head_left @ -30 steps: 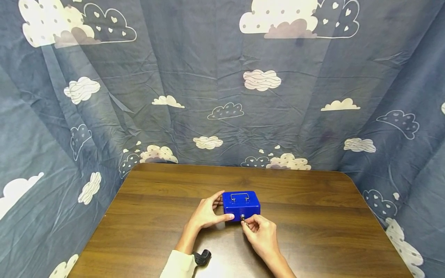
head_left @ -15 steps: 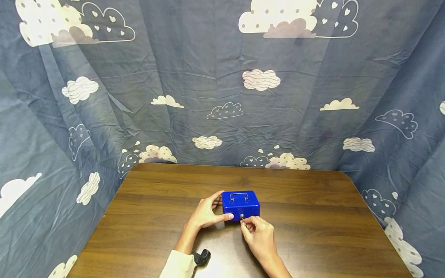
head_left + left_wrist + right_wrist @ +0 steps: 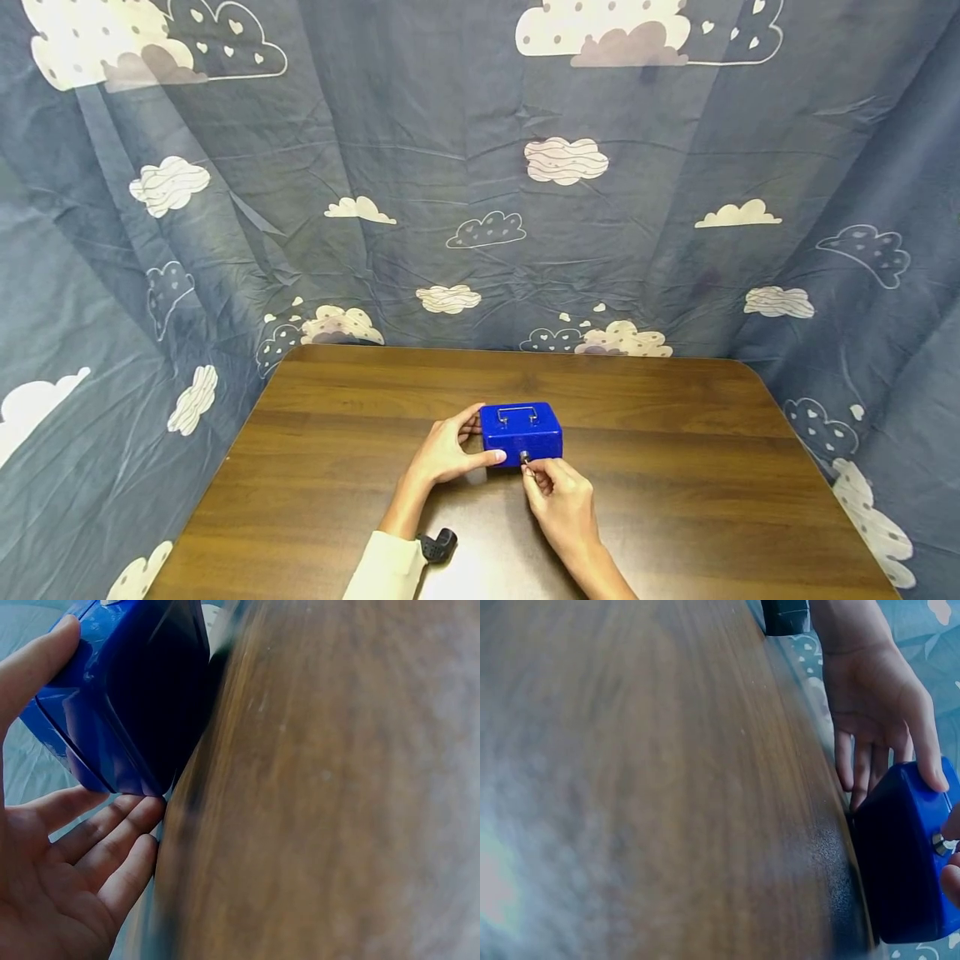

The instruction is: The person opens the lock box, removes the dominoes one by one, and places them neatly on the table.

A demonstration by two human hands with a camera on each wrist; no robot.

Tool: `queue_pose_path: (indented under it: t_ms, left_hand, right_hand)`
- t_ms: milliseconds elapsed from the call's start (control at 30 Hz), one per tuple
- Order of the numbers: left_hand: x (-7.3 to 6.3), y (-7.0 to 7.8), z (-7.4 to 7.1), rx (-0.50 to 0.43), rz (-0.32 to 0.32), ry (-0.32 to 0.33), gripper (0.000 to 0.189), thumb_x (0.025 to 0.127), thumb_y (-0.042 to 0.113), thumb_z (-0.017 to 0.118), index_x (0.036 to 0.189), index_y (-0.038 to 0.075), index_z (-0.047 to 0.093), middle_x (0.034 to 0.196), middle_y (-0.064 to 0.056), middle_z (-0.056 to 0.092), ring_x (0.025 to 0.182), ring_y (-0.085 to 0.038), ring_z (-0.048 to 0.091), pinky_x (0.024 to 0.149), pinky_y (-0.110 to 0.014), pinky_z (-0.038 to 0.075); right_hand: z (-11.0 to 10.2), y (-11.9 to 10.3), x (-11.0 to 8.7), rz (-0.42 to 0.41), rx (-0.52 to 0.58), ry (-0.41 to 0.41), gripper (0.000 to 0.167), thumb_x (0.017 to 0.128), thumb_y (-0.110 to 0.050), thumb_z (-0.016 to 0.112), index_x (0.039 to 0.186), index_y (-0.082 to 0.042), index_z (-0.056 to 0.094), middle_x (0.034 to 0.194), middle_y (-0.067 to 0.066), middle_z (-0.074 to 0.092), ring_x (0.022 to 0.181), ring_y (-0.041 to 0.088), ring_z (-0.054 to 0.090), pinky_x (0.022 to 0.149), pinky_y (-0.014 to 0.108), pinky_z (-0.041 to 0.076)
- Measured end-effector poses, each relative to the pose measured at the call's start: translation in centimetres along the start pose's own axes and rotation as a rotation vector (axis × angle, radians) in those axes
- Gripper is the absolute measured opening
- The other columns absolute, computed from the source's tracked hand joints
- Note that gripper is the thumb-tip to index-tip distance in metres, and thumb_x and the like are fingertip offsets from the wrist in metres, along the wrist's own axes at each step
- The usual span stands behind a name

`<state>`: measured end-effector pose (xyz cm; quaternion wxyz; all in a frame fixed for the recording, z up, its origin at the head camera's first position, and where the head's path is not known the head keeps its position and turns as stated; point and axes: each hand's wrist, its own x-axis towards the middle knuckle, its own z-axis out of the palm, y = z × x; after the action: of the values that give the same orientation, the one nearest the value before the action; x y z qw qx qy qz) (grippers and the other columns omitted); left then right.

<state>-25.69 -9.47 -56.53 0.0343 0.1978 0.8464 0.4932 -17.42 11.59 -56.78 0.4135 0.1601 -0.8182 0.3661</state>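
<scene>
A small blue metal cash box with a wire handle on its lid stands closed on the table. My left hand holds it from the left, thumb on the front face and fingertips against the side; the left wrist view shows those fingers beside the box's edge. At the silver lock on the front, my right hand pinches a small key, mostly hidden by the thumb and fingertips. The right wrist view shows the lock with right fingertips close by.
The brown wood-grain table extends around the box on all sides. Behind it hangs a grey-blue curtain with cloud prints. A black wrist camera is strapped at my left sleeve.
The head view has tilted slightly, so the scene sits a little higher. My right hand's fingers have shifted slightly at the lock; the left hand keeps its hold on the cash box.
</scene>
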Motion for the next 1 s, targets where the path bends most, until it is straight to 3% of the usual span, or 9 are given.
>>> queue_pose_path:
  t_ms: [367,533,800,1000]
  left_hand:
    - [0.3,0.09,-0.06,0.016,0.006,0.001,0.098,0.076,0.049,0.088,0.152,0.004,0.047,0.124,-0.01,0.073,0.114,-0.025,0.071,0.102,-0.044,0.056]
    - [0.08,0.02,0.17,0.049,0.008,-0.005,0.099,0.076,0.053,0.087,0.153,0.006,0.047,0.124,-0.008,0.073,0.114,-0.023,0.071,0.101,-0.041,0.056]
    - [-0.25,-0.25,0.55,0.066,0.018,0.017,0.096,0.075,0.055,0.087,0.151,0.01,0.05,0.122,-0.005,0.074,0.111,-0.021,0.071,0.099,-0.039,0.056]
    - [-0.08,-0.39,0.49,0.083,0.026,0.03,0.096,0.075,0.055,0.087,0.151,0.009,0.05,0.122,-0.006,0.074,0.111,-0.022,0.071,0.099,-0.04,0.057]
  right_hand:
    - [-0.07,0.14,0.19,0.061,-0.003,-0.041,0.021,0.071,0.005,0.087,0.074,-0.01,0.072,0.064,-0.005,0.062,0.053,0.004,0.055,0.05,0.009,0.042]
    - [0.11,-0.07,-0.1,0.058,-0.017,-0.022,0.024,0.067,0.008,0.087,0.072,-0.009,0.071,0.064,-0.004,0.063,0.053,0.004,0.056,0.05,0.009,0.044]
    - [0.23,-0.49,-0.18,0.129,-0.02,-0.035,0.025,0.067,0.008,0.089,0.071,-0.008,0.07,0.063,-0.004,0.064,0.053,0.001,0.056,0.049,0.008,0.044]
    - [0.24,-0.37,0.02,0.115,-0.04,-0.062,0.025,0.069,0.006,0.089,0.079,-0.008,0.071,0.065,-0.006,0.06,0.054,0.004,0.055,0.051,0.008,0.041]
